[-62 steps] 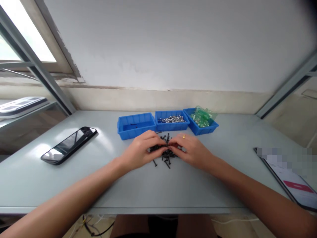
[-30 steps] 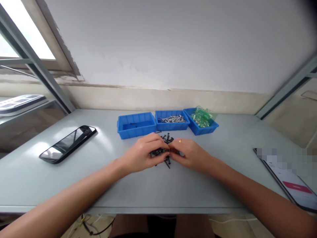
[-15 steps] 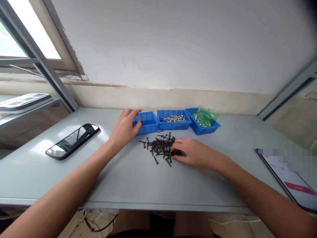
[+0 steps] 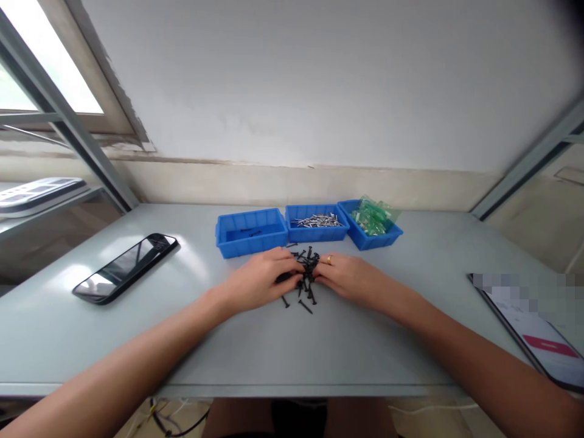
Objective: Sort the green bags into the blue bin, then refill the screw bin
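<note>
A small pile of black screws lies on the grey table, between my two hands. My left hand is at the pile's left side, fingers curled over some screws, which it partly hides. From the right, my right hand, with a ring on one finger, has its bent fingers closed on screws at the pile's edge. Just behind my left hand stands a blue bin with a few black screws on its floor.
A second blue bin holds silver nail-like pieces. A third blue bin, turned at an angle, holds green plastic packets. One phone lies at left, and a tablet-like screen at right. A wall closes the back.
My left hand has come down from the left bin to the screw pile, uncovering the screws inside that bin. My right hand stays at the pile, whose screws are now gathered closer together.
</note>
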`<state>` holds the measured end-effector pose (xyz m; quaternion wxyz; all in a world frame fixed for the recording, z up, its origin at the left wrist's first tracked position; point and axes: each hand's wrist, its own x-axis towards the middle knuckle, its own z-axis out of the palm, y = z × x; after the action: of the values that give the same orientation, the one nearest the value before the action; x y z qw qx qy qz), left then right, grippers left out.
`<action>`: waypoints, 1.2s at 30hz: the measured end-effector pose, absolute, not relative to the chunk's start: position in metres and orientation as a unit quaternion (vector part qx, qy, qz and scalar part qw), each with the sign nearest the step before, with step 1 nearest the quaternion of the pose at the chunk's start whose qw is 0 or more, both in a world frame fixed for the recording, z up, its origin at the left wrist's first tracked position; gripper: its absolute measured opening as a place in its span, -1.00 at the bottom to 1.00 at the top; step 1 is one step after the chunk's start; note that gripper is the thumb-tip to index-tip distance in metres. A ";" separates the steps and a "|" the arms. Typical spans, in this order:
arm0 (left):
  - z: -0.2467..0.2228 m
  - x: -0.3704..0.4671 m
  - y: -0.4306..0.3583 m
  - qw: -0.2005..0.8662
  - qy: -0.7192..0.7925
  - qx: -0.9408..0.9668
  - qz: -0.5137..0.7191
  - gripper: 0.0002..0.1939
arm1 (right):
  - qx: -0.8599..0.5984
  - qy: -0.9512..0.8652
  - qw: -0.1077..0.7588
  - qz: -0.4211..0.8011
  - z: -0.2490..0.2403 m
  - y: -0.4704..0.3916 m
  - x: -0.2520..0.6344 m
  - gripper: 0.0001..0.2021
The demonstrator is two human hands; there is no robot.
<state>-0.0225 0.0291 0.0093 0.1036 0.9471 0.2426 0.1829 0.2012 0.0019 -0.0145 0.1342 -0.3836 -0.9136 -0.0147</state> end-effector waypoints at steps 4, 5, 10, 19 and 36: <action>0.010 -0.019 0.026 0.108 0.261 0.942 0.183 -0.78 | -0.388 -0.902 0.182 -0.053 -0.007 0.000 0.202 -0.85; 0.010 -0.019 0.026 0.111 0.263 0.940 0.185 -0.79 | -0.384 -0.899 0.204 -0.054 -0.004 -0.002 0.201 -0.86; 0.010 -0.018 0.025 0.132 0.262 0.935 0.201 -0.81 | -0.344 -0.883 0.316 -0.045 0.001 -0.009 0.196 -0.88; 0.012 -0.019 0.023 0.145 0.219 0.933 0.245 -0.87 | -0.297 -0.868 0.396 -0.034 -0.004 -0.009 0.195 -0.91; 0.009 -0.022 0.025 0.083 0.120 0.944 0.296 -0.85 | -0.384 -0.784 0.304 0.383 0.010 -0.012 0.197 -0.93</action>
<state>-0.0219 0.0246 0.0088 0.0832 0.9439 0.1199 0.2962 0.1965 -0.0121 0.0102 0.3036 -0.3837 -0.7837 0.3828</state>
